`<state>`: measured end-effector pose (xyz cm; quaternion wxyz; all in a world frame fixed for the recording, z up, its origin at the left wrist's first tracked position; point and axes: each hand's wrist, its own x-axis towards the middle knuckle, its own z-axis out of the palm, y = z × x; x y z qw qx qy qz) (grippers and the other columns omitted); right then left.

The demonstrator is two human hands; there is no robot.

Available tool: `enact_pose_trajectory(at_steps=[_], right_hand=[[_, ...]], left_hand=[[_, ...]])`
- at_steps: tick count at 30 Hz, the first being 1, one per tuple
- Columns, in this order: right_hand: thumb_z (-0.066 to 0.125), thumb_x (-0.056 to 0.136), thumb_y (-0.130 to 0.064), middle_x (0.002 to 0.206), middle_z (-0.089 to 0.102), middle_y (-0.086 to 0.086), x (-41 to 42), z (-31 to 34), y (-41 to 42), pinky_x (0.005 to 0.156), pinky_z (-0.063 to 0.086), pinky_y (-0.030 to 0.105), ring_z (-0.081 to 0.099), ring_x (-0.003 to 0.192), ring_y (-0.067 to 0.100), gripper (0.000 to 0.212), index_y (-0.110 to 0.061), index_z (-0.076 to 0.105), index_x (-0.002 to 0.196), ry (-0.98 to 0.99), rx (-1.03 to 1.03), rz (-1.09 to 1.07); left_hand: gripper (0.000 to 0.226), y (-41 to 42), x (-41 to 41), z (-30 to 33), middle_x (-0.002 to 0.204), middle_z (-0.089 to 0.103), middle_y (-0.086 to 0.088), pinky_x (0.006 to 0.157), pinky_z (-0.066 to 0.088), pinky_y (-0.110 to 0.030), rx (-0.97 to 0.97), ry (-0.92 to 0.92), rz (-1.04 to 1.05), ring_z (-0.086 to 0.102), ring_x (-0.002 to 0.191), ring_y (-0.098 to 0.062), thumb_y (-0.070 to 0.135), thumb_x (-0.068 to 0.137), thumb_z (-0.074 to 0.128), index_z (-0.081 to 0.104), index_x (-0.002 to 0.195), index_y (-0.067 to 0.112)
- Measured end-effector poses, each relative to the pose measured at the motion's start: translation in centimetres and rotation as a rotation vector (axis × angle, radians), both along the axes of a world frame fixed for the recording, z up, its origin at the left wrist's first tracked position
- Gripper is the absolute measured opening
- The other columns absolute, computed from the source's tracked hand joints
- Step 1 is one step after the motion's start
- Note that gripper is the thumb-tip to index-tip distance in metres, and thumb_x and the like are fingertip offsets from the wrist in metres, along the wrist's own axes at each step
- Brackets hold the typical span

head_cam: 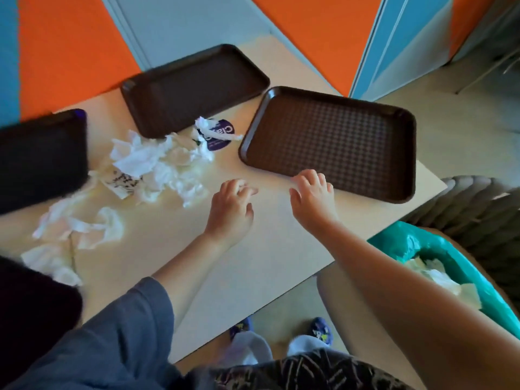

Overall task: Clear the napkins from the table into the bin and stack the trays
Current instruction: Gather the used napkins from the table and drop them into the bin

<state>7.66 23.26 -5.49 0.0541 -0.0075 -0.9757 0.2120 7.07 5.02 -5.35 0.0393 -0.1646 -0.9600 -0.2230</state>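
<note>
Table [253,249]: three trays [332,142] bare | bin [450,277]: crumpled napkins [439,277]

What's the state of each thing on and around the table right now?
Left hand: open, empty, over the table.
Right hand: open, fingertips at the near tray's rim.
Near tray: empty, flat, unstacked.
Far tray: empty, unstacked.
Left tray: flat at the table edge, blurred.
Napkins: crumpled, scattered on the table.
Bin: open, holding some napkins.

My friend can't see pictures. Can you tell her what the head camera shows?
Two empty hands, left hand and right hand, hover over a table with crumpled napkins and three brown trays. A teal-lined bin holding napkins stands at right.
</note>
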Motion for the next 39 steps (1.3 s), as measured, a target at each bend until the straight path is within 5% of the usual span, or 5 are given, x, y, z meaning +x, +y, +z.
enact_pose_trajectory(at_steps=[9,14,20,26,39], right_hand=[[0.047,0.092,-0.026,0.126,0.049,0.004,-3.1,-0.1,-9.1,0.099,0.033,0.042,0.038,0.122,0.026,0.033,-0.016,0.052,0.124,-0.115,-0.017,0.191],[0.048,0.092,-0.025,0.135,0.043,0.004,-5.2,-0.4,-12.1,0.105,0.031,0.04,0.035,0.128,0.025,0.038,-0.015,0.048,0.129,-0.164,-0.011,0.229],[0.051,0.092,-0.025,0.153,0.02,0.008,-8.0,-0.5,-15.8,0.112,0.024,0.047,0.022,0.138,0.034,0.053,-0.017,0.032,0.141,-0.226,-0.031,0.269],[0.047,0.095,-0.022,0.158,-0.005,0.001,-11.2,-0.6,-19.8,0.113,0.019,0.057,0.003,0.143,0.036,0.056,-0.032,0.022,0.144,-0.243,0.098,0.335],[0.042,0.073,0.015,0.103,0.053,0.019,-8.9,-3.9,-19.7,0.081,0.03,0.031,0.043,0.101,0.034,0.03,0.001,0.06,0.093,-0.094,-0.053,0.127]], left_hand=[[0.062,-10.1,-2.6,-2.0,0.155,0.012,-0.013,0.105,0.029,-0.044,-0.264,-0.275,0.236,0.019,0.138,-0.032,0.036,0.091,0.05,0.025,0.144,0.016],[0.047,-13.0,-3.0,-3.5,0.145,0.039,-0.004,0.101,0.037,-0.039,-0.177,-0.24,0.127,0.035,0.129,-0.03,0.035,0.093,0.047,0.042,0.135,0.016],[0.015,-15.3,-1.0,-4.4,0.082,0.062,-0.008,0.071,0.052,-0.041,0.057,-0.117,0.09,0.055,0.084,-0.03,0.019,0.084,0.058,0.067,0.086,0.008],[0.044,-17.5,-0.1,-5.0,0.094,0.062,-0.013,0.083,0.048,-0.039,0.159,-0.171,0.093,0.055,0.09,-0.032,0.012,0.08,0.069,0.057,0.121,0.008],[0.017,-19.1,1.5,-6.0,0.105,0.067,-0.004,0.082,0.051,-0.036,0.111,-0.001,-0.031,0.06,0.101,-0.028,0.016,0.066,0.076,0.06,0.065,0.011]])
